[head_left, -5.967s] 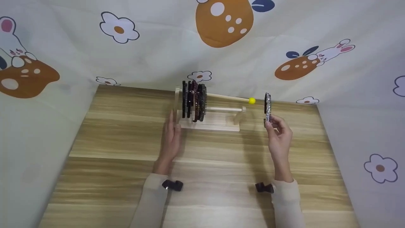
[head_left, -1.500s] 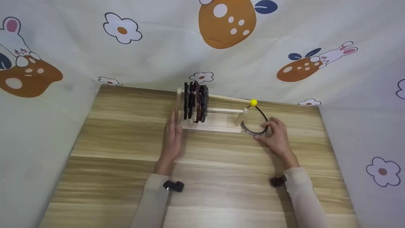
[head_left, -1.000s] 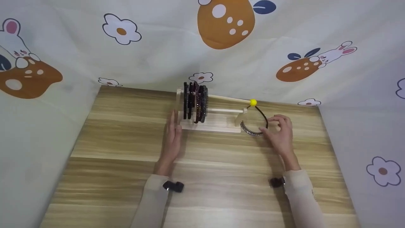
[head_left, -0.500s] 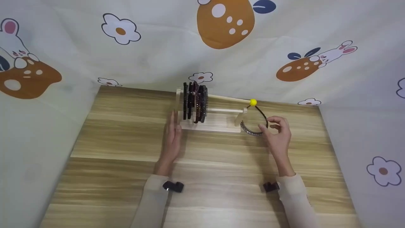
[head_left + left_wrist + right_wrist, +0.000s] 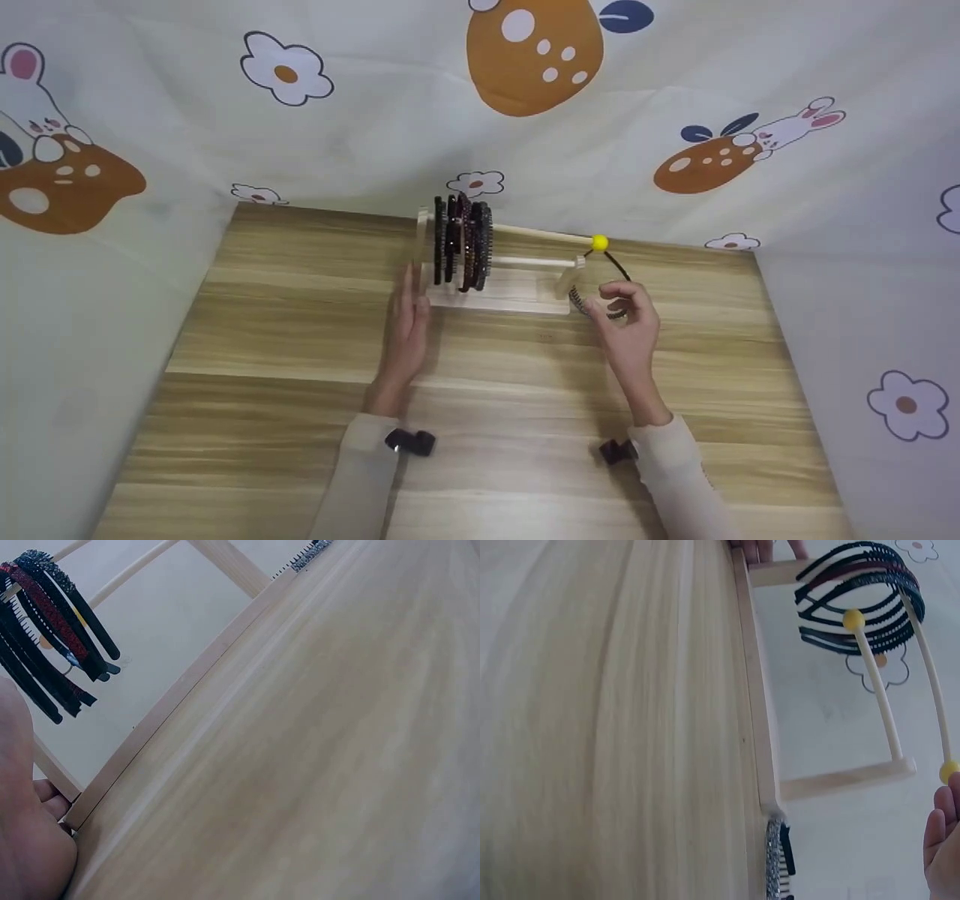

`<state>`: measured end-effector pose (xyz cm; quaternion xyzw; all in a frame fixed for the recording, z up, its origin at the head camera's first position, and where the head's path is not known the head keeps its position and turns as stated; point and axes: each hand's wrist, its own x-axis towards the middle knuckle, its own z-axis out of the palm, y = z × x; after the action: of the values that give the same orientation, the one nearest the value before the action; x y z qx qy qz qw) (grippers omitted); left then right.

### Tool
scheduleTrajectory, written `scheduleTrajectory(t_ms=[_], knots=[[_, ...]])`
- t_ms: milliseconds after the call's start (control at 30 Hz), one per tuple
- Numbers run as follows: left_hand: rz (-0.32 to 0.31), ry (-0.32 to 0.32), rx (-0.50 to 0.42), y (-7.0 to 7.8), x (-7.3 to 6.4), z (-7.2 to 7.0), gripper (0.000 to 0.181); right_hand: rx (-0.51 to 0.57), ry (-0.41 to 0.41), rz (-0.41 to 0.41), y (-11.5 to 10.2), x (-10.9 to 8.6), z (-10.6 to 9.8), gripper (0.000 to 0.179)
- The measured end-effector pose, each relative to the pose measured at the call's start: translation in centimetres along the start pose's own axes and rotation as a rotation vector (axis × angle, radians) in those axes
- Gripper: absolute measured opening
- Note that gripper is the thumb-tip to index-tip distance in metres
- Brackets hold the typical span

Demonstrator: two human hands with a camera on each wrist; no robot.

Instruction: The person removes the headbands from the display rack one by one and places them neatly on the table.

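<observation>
My left hand [image 5: 407, 326] lies with straight fingers along the left end of a wooden headband rack [image 5: 499, 302]. Several dark headbands [image 5: 481, 247], one of them reddish, hang bunched toward that end on the rack's rods. Past the rack's right end lies a black headband [image 5: 617, 265] with a sparkling, toothed section [image 5: 772, 862]. Over it is my right hand [image 5: 634, 330], fingers loosely bent, a gap between thumb and fingertips and nothing held. In the right wrist view its fingertips [image 5: 954, 784] overlap the yellow ball [image 5: 949, 769] on one rod's end.
The rack stands near the back of a wood-grain table [image 5: 480, 420]. Behind and beside it hangs a pale cloth [image 5: 375, 135] printed with rabbits and flowers. The upper rod [image 5: 544, 232] sticks out to the right, ending in a yellow ball.
My right hand brought the sparkling headband down beside the rack's right end and let it go. It then shifted left over the headband. My left hand stayed at the rack.
</observation>
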<state>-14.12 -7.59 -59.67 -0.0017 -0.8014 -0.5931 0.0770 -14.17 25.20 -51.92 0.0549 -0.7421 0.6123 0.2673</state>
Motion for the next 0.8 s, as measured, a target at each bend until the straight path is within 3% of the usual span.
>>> scheduleTrajectory(t_ms=[400, 800], knots=[[0.034, 0.012, -0.032, -0.2, 0.0, 0.1, 0.078, 0.033, -0.077, 0.071, -1.0, -1.3, 2.6, 0.024], [0.024, 0.009, 0.0, 0.0, 0.1, 0.1, 0.086, 0.115, -0.117, 0.088, -2.1, -1.8, 5.9, 0.028]])
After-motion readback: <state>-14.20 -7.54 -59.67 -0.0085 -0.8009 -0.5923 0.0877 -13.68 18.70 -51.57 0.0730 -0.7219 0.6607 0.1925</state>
